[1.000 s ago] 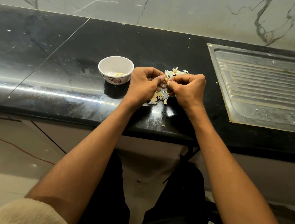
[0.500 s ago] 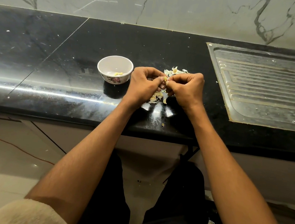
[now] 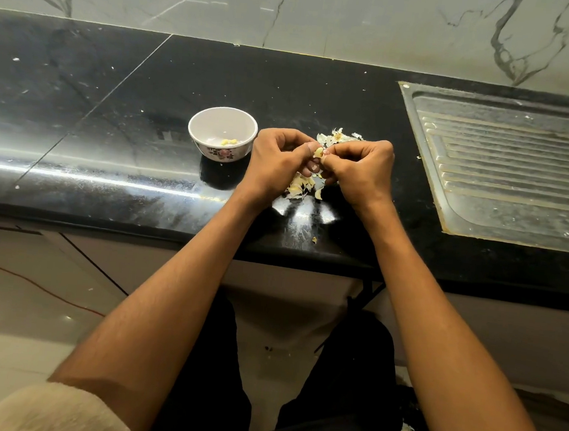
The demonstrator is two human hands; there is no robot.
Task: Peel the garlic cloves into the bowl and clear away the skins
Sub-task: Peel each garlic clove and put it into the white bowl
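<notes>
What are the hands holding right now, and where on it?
A garlic clove, pinched between the fingertips of the left hand and right hand; exact spots are hidden.

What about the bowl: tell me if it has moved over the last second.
No. The bowl sits at the same spot against the countertop seam and the left hand.

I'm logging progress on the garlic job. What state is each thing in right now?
Left hand: gripping the garlic clove.
Right hand: pinching the same clove.
Garlic clove: held between both hands, above the counter.
Bowl: upright, a few peeled cloves inside.
Skins: loose pile on the counter, uncleared.
</notes>
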